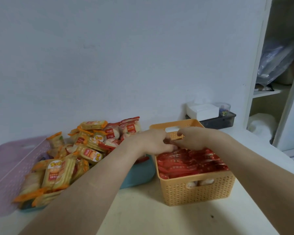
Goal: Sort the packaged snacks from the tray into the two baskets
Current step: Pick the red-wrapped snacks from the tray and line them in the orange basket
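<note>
An orange perforated basket (pixel 198 190) stands at the right, packed with red snack packs (pixel 190 162). My left hand (pixel 153 141) and my right hand (pixel 195 138) meet over its far end, fingers curled on a red snack pack (pixel 174 141) between them. A teal tray (pixel 137 173) at the centre left is heaped with orange-yellow cracker packs (pixel 61 172) and red-white packs (pixel 125 131). A pink perforated basket (pixel 8 160) sits at the far left; its inside is hidden.
A white wall backs the cream table (pixel 142 214). A white box (pixel 204 111) lies on a dark case (pixel 224 120) behind the orange basket. An open shelf unit (pixel 270 92) with bagged items stands at the right.
</note>
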A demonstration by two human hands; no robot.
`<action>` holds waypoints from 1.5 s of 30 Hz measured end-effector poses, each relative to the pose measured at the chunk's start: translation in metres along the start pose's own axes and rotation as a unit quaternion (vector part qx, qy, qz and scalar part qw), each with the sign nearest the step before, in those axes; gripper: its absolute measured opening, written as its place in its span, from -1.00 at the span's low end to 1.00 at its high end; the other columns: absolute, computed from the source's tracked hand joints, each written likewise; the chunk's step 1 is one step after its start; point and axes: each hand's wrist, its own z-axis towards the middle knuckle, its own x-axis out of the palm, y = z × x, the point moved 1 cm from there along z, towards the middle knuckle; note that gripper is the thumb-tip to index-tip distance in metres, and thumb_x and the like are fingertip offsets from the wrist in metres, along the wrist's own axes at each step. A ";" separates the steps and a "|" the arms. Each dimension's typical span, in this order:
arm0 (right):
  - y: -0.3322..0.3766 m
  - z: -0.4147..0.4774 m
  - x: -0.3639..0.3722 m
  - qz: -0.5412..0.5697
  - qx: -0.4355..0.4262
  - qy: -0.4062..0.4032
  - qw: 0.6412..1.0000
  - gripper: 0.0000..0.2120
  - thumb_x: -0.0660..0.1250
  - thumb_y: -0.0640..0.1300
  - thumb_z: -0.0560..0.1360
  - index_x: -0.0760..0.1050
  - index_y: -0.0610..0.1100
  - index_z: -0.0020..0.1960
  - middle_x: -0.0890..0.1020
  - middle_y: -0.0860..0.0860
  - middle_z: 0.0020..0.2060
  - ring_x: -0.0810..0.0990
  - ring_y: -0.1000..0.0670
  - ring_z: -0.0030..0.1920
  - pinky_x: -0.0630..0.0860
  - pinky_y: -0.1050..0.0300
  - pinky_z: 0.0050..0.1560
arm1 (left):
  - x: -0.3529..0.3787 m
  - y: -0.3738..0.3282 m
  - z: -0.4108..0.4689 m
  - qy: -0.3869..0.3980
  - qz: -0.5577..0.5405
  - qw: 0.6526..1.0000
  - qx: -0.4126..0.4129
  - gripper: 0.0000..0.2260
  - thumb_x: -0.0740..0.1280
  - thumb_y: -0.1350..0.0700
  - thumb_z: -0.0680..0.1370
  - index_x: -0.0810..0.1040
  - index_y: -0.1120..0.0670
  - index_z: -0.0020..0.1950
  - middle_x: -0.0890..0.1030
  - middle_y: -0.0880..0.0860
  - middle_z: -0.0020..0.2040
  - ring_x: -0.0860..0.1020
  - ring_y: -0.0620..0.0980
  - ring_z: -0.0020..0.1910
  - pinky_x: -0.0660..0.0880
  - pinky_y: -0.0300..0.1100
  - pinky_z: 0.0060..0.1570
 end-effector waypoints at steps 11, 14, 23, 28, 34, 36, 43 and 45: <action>0.015 0.017 0.003 0.058 -0.018 0.034 0.998 -0.69 0.15 -0.13 0.61 0.52 -0.13 0.28 0.59 -0.08 0.19 0.53 -0.07 0.19 0.38 0.11 0.10 | -0.004 0.010 -0.007 0.024 0.075 0.997 -0.006 -0.75 0.14 0.02 0.59 0.54 -0.02 0.18 0.60 0.00 0.11 0.50 0.04 0.12 0.33 0.00 0.12; 0.020 0.020 0.001 0.012 -0.017 -0.020 1.000 -0.66 0.09 -0.10 0.60 0.51 -0.11 0.27 0.57 -0.08 0.22 0.53 -0.10 0.18 0.44 0.02 0.21 | -0.002 0.013 -0.018 0.051 0.016 0.999 0.007 -0.67 0.09 -0.05 0.62 0.50 -0.05 0.30 0.59 0.01 0.16 0.50 0.02 0.12 0.40 -0.03 0.14; 0.142 -0.010 0.024 0.270 -0.172 -0.185 0.929 -0.57 0.16 -0.25 0.48 0.40 -0.10 0.34 0.54 -0.11 0.23 0.46 -0.14 0.27 0.36 0.07 0.22 | 0.000 0.101 -0.060 -0.188 -0.095 0.968 -0.136 -0.85 0.23 0.24 0.49 0.58 0.18 -0.04 0.63 0.16 -0.06 0.57 0.17 0.00 0.51 -0.07 -0.12; 0.172 0.015 0.099 0.249 -0.054 -0.065 0.965 -0.22 0.18 -0.25 0.48 -0.12 0.09 0.56 -0.12 -0.09 0.57 -0.25 -0.21 0.54 0.02 -0.29 0.46 | 0.032 0.114 -0.073 -0.158 0.062 0.982 -0.085 -0.72 0.22 0.14 0.61 0.44 0.03 0.32 0.50 0.03 0.24 0.54 -0.02 0.01 0.53 -0.17 -0.07; 0.159 0.027 0.115 0.141 -0.015 -0.087 0.986 -0.01 0.29 -0.16 0.47 -0.43 0.24 0.48 -0.03 -0.22 0.54 -0.01 -0.28 0.51 0.13 -0.26 0.44 | 0.028 0.136 -0.084 -0.197 0.142 0.967 -0.078 -0.81 0.19 0.06 0.55 0.45 -0.06 0.16 0.61 -0.02 -0.13 0.56 0.08 -0.10 0.33 -0.10 -0.22; 0.157 0.030 0.111 0.092 -0.013 -0.091 0.992 -0.03 0.33 -0.04 0.46 -0.37 0.16 0.52 0.17 -0.23 0.48 0.10 -0.27 0.46 0.13 -0.25 0.40 | 0.024 0.138 -0.090 -0.185 0.085 0.975 -0.085 -0.77 0.20 0.00 0.53 0.51 -0.08 0.15 0.54 -0.09 -0.27 0.54 0.03 -0.15 0.36 -0.13 -0.30; 0.155 0.023 0.105 0.047 -0.028 -0.024 0.998 -0.13 0.36 0.13 0.42 -0.03 -0.13 0.54 0.11 -0.26 0.44 0.11 -0.33 0.43 0.14 -0.14 0.43 | 0.032 0.151 -0.100 0.008 0.147 0.979 -0.140 -0.08 0.46 -0.12 0.37 -0.05 -0.06 0.56 0.36 0.07 0.43 0.29 0.19 0.41 0.41 0.09 0.25; 0.153 0.024 0.106 0.098 -0.046 -0.058 0.992 -0.27 0.36 0.14 0.39 0.20 -0.04 0.46 0.35 -0.18 0.36 0.37 -0.25 0.32 0.37 -0.06 0.31 | 0.031 0.148 -0.099 -0.026 0.151 0.980 -0.129 -0.23 0.41 0.04 0.43 0.05 -0.04 0.53 0.55 0.07 0.14 0.51 0.14 0.10 0.55 0.06 0.00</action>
